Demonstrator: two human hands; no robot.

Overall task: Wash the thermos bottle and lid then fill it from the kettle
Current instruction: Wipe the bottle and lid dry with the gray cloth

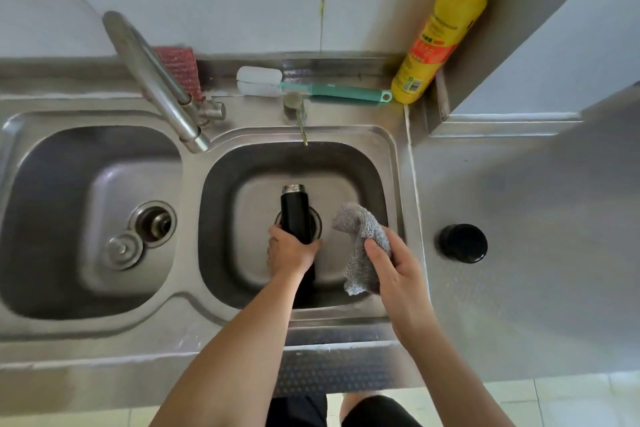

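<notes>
A black thermos bottle [295,215] with a bare steel threaded neck is held over the right sink basin [375,163], its open mouth pointing away from me. My left hand [289,251] grips it around the lower half. My right hand [391,265] holds a grey cloth [360,236] just to the right of the bottle, not touching it. The black lid [463,243] stands on the counter to the right of the sink. No kettle is in view.
A steel tap [152,80] reaches out over the divider between the basins. The left basin [52,218] has a drain with a loose plug. A bottle brush [311,88], a yellow detergent bottle [441,35] and a red scouring pad [180,66] lie along the back ledge.
</notes>
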